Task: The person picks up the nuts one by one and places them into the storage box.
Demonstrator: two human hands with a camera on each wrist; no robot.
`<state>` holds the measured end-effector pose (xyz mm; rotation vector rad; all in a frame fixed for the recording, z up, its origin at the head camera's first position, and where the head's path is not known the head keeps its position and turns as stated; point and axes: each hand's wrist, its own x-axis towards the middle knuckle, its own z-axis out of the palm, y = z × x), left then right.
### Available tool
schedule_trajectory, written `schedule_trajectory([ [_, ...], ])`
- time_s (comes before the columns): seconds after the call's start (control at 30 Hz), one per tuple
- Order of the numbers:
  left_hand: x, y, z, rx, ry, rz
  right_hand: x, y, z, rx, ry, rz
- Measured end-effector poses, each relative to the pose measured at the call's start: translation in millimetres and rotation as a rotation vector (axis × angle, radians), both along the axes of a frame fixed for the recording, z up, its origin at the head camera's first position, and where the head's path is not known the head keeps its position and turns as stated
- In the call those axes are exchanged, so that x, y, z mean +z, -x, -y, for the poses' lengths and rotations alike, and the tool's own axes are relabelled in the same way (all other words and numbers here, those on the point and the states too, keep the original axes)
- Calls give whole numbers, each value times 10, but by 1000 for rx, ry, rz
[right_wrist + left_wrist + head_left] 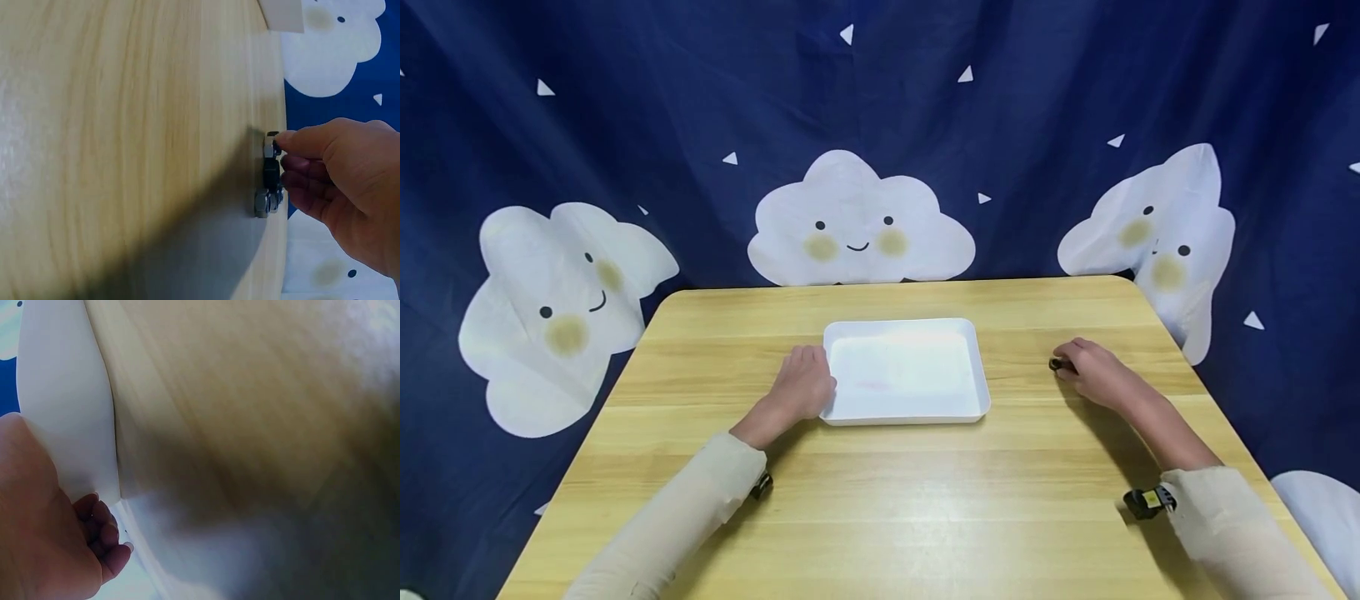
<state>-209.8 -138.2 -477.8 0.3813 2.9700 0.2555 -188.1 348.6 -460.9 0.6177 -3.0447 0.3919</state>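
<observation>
A shallow white rectangular tray (906,417) lies on the wooden table. My left hand (801,383) grips its left side, the thumb at the rim and the other fingers curled; in the left wrist view that hand (53,531) is against the tray's outer wall (69,394). Off to the right of the tray, my right hand (1093,371) pinches a small black-and-silver metal piece (1055,364). The right wrist view shows this piece (270,175) low at the tabletop, with parts like hex nuts around a black middle. Thumb and fingertips of the right hand (344,169) meet it from one side.
The light wooden table (910,517) has rounded far corners. A dark blue curtain (850,83) with smiling clouds hangs right behind its far edge. Small black cameras sit at both wrists, the right one (1150,502) close over the tabletop.
</observation>
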Motion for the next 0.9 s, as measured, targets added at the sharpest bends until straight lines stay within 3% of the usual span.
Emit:
schedule_trajectory([
  [0.43,3,-3,27,-29,-1,-32,-97,79,7,-63,21,-38],
  [0.9,2,-18,29,-11,-25,4,-120,153,36,-106,48,20],
])
